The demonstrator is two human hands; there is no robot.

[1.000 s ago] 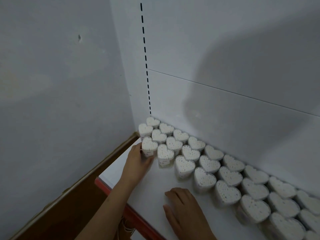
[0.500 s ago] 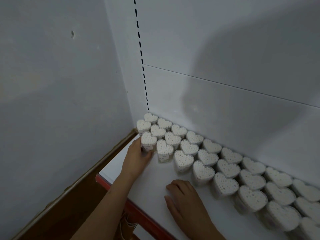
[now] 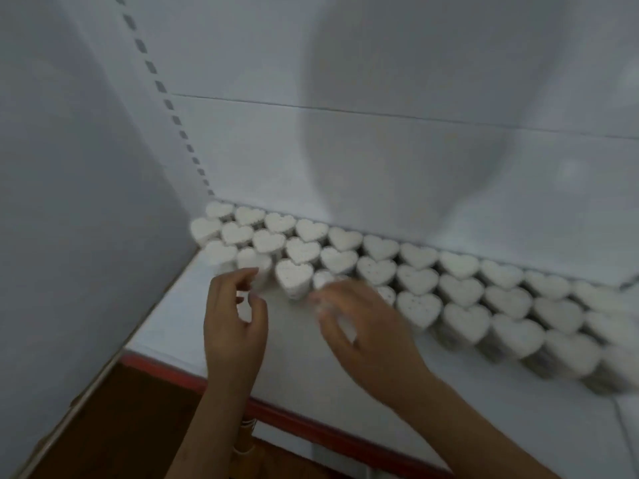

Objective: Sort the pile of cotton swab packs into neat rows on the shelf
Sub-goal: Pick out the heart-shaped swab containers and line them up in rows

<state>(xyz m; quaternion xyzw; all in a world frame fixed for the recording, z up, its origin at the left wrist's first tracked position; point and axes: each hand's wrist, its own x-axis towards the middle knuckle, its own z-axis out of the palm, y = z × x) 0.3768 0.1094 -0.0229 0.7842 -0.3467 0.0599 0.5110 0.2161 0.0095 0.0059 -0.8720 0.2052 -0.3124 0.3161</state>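
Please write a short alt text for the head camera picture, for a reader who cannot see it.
Two bare hands, left hand and right hand, reach toward heart-shaped cotton swab packs standing in three neat rows along the back wall of a white shelf. The picture is blurred.

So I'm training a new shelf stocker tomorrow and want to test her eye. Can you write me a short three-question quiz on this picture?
1. True or false: the heart-shaped packs stand in rows against the back wall of the shelf.
2. Which hand reaches over the front row of packs? A) left hand B) right hand C) neither
3. Fill in: the shelf's front lip is coloured ____.

Key
1. True. The rows run from the left corner off to the right.
2. B. The right hand lies over the front row; the left hand is just in front of the corner packs, fingers loosely curled, holding nothing.
3. Red.
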